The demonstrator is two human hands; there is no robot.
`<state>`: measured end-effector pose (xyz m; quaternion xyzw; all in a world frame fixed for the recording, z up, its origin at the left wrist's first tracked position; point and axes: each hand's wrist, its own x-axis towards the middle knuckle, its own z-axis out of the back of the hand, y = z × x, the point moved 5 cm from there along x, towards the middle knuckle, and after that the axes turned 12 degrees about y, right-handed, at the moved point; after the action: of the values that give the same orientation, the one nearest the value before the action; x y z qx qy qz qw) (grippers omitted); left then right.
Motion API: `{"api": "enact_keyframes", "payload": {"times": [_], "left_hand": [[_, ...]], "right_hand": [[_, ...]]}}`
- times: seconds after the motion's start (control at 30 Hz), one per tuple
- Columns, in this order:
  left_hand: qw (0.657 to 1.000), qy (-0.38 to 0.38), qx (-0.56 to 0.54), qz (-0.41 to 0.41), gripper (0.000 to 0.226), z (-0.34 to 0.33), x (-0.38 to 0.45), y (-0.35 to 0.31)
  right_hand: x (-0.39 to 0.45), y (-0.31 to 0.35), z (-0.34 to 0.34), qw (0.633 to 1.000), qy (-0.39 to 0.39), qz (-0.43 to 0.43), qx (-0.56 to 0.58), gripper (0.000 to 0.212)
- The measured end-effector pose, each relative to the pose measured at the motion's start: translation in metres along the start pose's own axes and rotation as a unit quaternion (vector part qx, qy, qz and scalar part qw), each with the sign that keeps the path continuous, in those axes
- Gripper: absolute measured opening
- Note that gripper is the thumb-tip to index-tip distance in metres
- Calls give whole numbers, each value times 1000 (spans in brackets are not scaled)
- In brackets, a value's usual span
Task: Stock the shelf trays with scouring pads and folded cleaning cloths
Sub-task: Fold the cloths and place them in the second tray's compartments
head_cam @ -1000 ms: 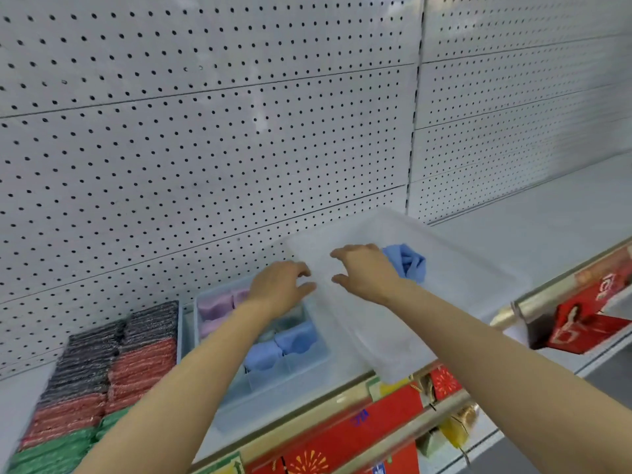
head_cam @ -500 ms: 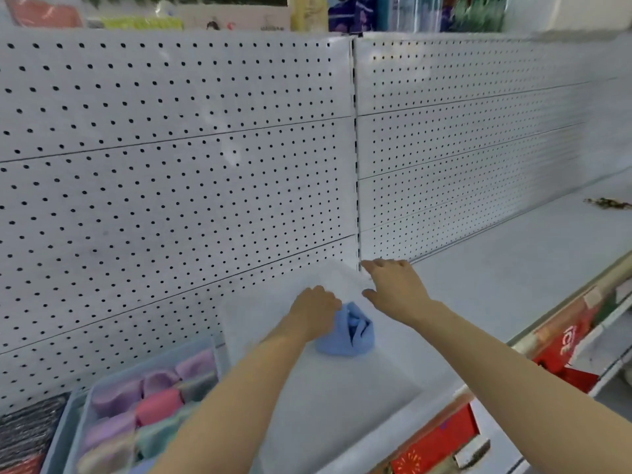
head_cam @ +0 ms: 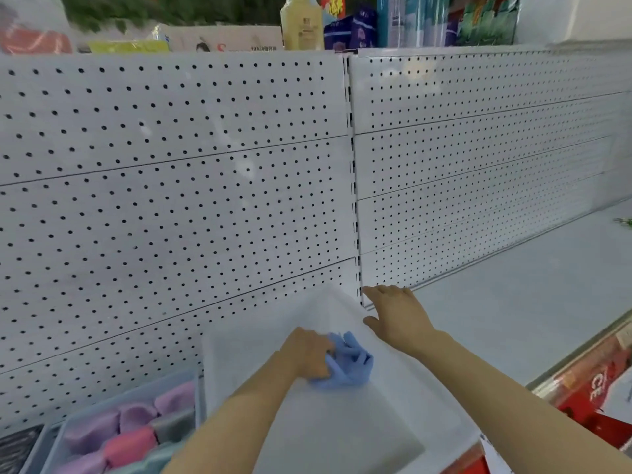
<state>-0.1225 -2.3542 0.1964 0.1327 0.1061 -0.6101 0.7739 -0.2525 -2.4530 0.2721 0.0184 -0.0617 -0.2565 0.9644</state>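
We see a blue cleaning cloth (head_cam: 349,362) bunched up inside a clear plastic tray (head_cam: 342,436). The cloth sits near the back of the tray, a little to the right of the middle. Our left hand (head_cam: 307,354) grips the cloth from its left side, with the fingers curled into the soft folds. Our right hand (head_cam: 396,314) lies on the far right corner of the tray. Its fingers are flat and spread out, and it holds nothing.

The tray rests on a white shelf (head_cam: 513,313), close to the white pegboard wall (head_cam: 171,200) behind it. Just to the left of it stands a light blue tray (head_cam: 191,381) with folded cloths (head_cam: 136,429) in purple, pink and grey packed side by side. At the far left edge we can see a bit of dark scouring pads (head_cam: 15,449), but they are blurry.

Along the front of the shelf on the right runs a red label strip (head_cam: 595,384). Up high, above the pegboard, stand a yellow bottle (head_cam: 301,22) and some colourful packs (head_cam: 444,18).
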Motion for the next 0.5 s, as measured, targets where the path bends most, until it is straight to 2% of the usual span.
{"api": "enact_keyframes", "payload": {"times": [0.07, 0.13, 0.2, 0.27, 0.3, 0.4, 0.47, 0.5], "left_hand": [[983, -18, -180, 39, 14, 18, -18, 18], [937, -54, -340, 58, 15, 35, -44, 37], [897, -85, -429, 62, 19, 50, -76, 52], [885, -100, -451, 61, 19, 68, -108, 61], [886, -99, -449, 62, 19, 77, -124, 65], [898, -58, -435, 33, 16, 102, -171, 68], [913, -25, -408, 5, 9, 118, -200, 66], [922, -12, -388, -3, 14, 125, -214, 66]], "right_hand": [[-1, 8, -2, 1000, 4, 3, 4, 41], [-2, 20, -3, 1000, 12, 12, 13, 43], [-3, 35, -2, 997, 19, 24, 67, 47], [-7, 54, 7, 982, 15, 42, 182, 47], [-9, 65, 13, 963, 16, 55, 262, 46], [-22, 110, 34, 868, 84, 117, 475, 44], [-32, 141, 45, 822, 140, 165, 528, 36], [-36, 156, 49, 808, 162, 184, 536, 30]]}}
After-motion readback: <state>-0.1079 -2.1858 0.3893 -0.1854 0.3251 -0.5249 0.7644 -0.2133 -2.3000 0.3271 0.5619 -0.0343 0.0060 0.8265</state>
